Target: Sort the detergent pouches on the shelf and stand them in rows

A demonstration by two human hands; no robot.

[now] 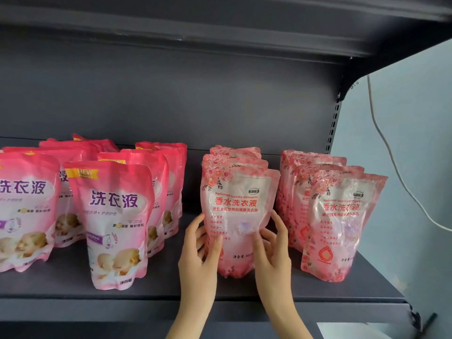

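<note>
Nearest, the dark shelf [97,293] shows a bare strip behind its front lip. Above it, the left hand [198,255] and right hand [271,250] grip the front floral pouch [241,206] by its lower sides, thumbs pressed on its face and fingers wrapped behind. It stands upright and sealed, heading a row of matching floral pouches [236,155]. Open gaps lie on both sides of it. A second floral row [342,216] stands to the right, near the shelf's end. Left, deep-pink pouches [115,216] stand in rows. Farthest, the grey back panel [171,94].
</note>
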